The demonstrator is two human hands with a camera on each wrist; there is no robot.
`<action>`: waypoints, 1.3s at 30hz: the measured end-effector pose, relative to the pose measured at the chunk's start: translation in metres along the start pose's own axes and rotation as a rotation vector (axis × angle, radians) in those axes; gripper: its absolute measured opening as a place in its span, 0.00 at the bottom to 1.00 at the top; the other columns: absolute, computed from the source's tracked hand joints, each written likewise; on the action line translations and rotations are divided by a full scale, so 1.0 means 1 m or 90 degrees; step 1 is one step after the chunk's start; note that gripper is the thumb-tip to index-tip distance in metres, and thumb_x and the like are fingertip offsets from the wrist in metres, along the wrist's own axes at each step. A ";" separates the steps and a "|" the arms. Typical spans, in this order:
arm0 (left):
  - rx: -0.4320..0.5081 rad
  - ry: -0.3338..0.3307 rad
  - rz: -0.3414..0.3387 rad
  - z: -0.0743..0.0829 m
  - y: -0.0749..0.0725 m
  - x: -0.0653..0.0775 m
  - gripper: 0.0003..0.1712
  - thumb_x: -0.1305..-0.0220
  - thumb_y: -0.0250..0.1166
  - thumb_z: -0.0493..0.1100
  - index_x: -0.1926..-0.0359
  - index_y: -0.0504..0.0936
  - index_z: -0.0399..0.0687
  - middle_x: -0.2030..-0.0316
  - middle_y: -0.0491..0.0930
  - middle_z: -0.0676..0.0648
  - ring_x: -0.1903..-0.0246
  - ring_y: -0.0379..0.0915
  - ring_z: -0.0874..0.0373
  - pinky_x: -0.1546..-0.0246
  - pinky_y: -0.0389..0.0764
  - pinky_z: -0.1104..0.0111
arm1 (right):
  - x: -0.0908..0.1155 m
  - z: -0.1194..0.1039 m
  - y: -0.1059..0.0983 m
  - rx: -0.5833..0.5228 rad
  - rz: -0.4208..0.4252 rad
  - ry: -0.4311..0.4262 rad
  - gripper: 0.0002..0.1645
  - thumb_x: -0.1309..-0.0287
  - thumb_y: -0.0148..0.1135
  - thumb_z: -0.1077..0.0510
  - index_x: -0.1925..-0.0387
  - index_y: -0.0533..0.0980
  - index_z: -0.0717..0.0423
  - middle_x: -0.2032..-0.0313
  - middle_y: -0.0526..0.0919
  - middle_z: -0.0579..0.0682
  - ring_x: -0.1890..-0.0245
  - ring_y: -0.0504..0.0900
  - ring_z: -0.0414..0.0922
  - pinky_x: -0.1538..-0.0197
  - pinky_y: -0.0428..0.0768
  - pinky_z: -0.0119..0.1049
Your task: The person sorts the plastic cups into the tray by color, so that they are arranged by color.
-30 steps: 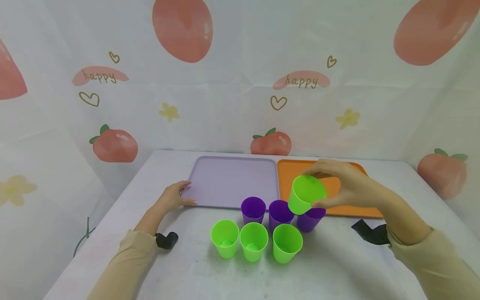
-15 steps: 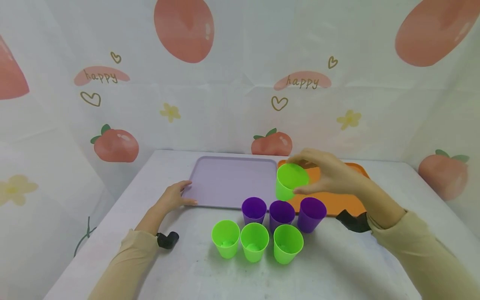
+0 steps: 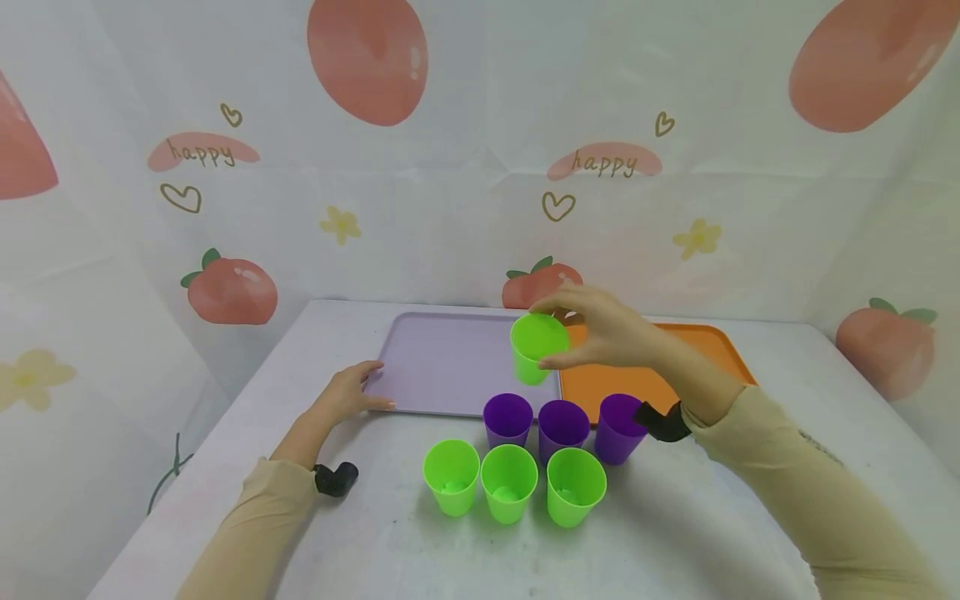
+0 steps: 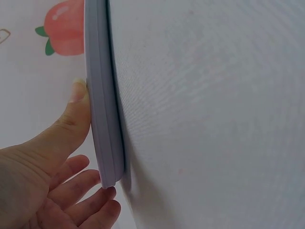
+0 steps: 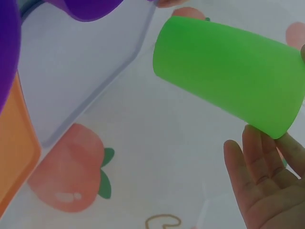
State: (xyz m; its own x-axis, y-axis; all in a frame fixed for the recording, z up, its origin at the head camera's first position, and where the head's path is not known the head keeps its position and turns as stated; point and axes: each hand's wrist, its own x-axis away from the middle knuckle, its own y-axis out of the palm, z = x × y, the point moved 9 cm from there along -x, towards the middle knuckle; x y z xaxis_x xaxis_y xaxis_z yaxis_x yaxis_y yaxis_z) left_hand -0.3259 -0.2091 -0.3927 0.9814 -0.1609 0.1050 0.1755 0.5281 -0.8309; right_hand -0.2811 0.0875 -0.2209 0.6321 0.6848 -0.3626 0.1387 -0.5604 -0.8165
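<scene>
My right hand (image 3: pixel 611 325) holds a bright green plastic cup (image 3: pixel 531 360) near its rim, between thumb and fingers. The cup hangs upright above the right part of the lilac tray (image 3: pixel 450 362); in the right wrist view the same green cup (image 5: pixel 224 71) fills the upper right. With thumb and fingers around the tray's near left corner, my left hand (image 3: pixel 348 393) grips its rim; the left wrist view has the thumb (image 4: pixel 71 114) against that edge. Three green cups (image 3: pixel 508 485) stand in a front row, and three purple cups (image 3: pixel 507 421) stand behind them.
An orange tray (image 3: pixel 701 342) lies right of the lilac one, partly behind my right forearm. Both trays rest on the white tabletop (image 3: pixel 360 542). A white fruit-print cloth (image 3: pixel 450 208) hangs behind the table. Black straps (image 3: pixel 336 480) are on both wrists.
My right hand has carried the green cup leftward and away from me, from above the purple cups and orange tray to above the lilac tray. My left hand has stayed at the tray corner.
</scene>
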 end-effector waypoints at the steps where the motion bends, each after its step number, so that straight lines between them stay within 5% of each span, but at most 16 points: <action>1: 0.000 -0.001 0.000 0.000 0.000 0.000 0.47 0.53 0.73 0.45 0.36 0.61 0.31 0.37 0.62 0.26 0.38 0.61 0.33 0.37 0.66 0.47 | -0.002 0.000 0.002 -0.007 0.000 -0.001 0.32 0.62 0.77 0.55 0.51 0.76 0.59 0.58 0.79 0.51 0.59 0.75 0.43 0.53 0.83 0.38; 22: -0.013 -0.011 -0.004 -0.001 0.001 -0.001 0.47 0.52 0.73 0.46 0.36 0.61 0.31 0.37 0.63 0.26 0.38 0.61 0.33 0.37 0.66 0.46 | -0.056 -0.001 0.042 -0.067 -0.045 0.030 0.34 0.62 0.77 0.56 0.50 0.76 0.62 0.56 0.79 0.55 0.58 0.78 0.48 0.51 0.83 0.38; 39: -0.017 -0.014 -0.006 0.002 -0.001 0.000 0.46 0.52 0.73 0.46 0.36 0.62 0.31 0.38 0.63 0.27 0.38 0.61 0.33 0.37 0.66 0.47 | -0.094 -0.007 0.081 -0.035 -0.103 0.042 0.34 0.59 0.75 0.51 0.49 0.76 0.62 0.55 0.80 0.56 0.56 0.80 0.49 0.52 0.82 0.35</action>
State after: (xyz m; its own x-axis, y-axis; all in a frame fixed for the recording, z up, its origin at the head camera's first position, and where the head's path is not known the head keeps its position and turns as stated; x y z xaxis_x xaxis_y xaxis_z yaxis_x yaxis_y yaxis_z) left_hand -0.3259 -0.2080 -0.3908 0.9812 -0.1475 0.1245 0.1829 0.5046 -0.8438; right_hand -0.3238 -0.0255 -0.2493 0.6471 0.7365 -0.1969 0.2828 -0.4717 -0.8352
